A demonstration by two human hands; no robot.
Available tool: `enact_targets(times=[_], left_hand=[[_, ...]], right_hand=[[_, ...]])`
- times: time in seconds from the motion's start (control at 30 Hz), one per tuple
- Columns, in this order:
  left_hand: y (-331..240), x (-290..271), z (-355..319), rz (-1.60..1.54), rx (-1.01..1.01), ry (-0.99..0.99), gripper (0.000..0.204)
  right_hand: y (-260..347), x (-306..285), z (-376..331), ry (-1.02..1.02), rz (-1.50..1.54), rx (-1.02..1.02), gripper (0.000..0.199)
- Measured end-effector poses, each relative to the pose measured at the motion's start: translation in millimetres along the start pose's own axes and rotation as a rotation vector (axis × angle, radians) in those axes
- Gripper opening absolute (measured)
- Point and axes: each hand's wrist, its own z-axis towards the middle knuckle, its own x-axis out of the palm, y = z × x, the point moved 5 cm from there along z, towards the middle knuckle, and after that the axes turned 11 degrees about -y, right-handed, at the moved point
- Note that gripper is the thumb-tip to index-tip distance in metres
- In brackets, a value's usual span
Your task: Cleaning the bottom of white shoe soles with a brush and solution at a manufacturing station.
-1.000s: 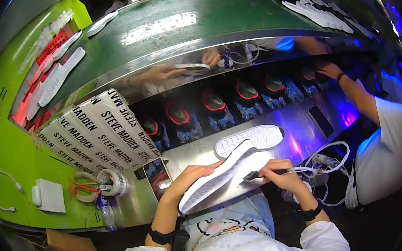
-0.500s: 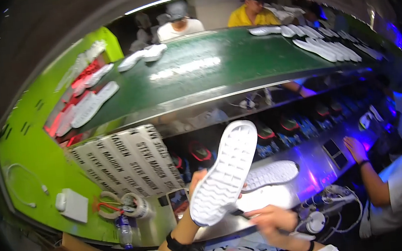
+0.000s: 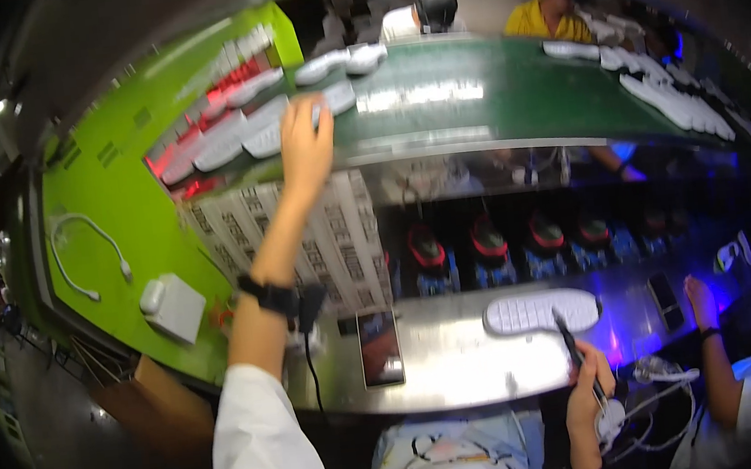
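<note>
My left hand (image 3: 308, 145) reaches up to the far-left part of the green conveyor belt. Its fingers curl over a white shoe sole (image 3: 340, 100), hiding its middle. Other white soles lie close by on the left. Low on the right, my right hand (image 3: 587, 386) is closed around a slim black tool (image 3: 570, 342), whose exact kind I cannot make out. The tool's tip points up, in front of another white sole (image 3: 519, 313), which lies tread up on the metal bench (image 3: 445, 356).
A phone (image 3: 380, 350) lies on the bench beside a printed cardboard sheet (image 3: 344, 238). Dark shoes (image 3: 487, 238) line the shelf under the belt (image 3: 437, 121). A co-worker's hand (image 3: 702, 304) is at the right, near cables (image 3: 656, 378). A white charger box (image 3: 173, 308) sits left.
My left hand has carried the sole from above the bench up and left to the belt. My right hand, with the black tool, is now farther right. The view has shifted left.
</note>
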Motion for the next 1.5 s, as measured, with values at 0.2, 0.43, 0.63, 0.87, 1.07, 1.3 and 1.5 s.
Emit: enact_targets(times=[0.2, 0.43, 0.63, 0.87, 1.07, 1.3, 1.5], left_hand=[[38.9, 46.3, -4.7, 0.485, -0.137, 0.412, 0.067], [68.8, 49.8, -3.9, 0.581, -0.081, 0.535, 0.064], [57.4, 39.0, -4.0, 0.580, -0.113, 0.463, 0.062], [69.2, 29.9, 0.3, 0.606, 0.117, 0.506, 0.054], [36.3, 20.6, 3.6, 0.352, -0.078, 0.179, 0.037], [35.7, 23.8, 6.0, 0.676, -0.219, 0.042, 0.036], [35.4, 23.6, 13.6, 0.331, 0.050, 0.047, 0.034]], right_hand=[[-85.8, 40.9, -11.2, 0.043, 0.324, 0.232, 0.041], [-113.1, 56.7, 3.7, 0.061, 0.201, -0.005, 0.029], [-106.6, 56.3, 4.4, 0.082, 0.158, -0.071, 0.017], [-105.1, 63.6, 2.5, 0.118, 0.171, 0.001, 0.019], [-110.1, 63.4, -1.0, 0.116, 0.110, -0.050, 0.020], [-109.6, 61.1, -1.9, 0.085, 0.094, -0.059, 0.020], [-99.3, 65.2, -1.4, 0.075, 0.069, -0.106, 0.019]])
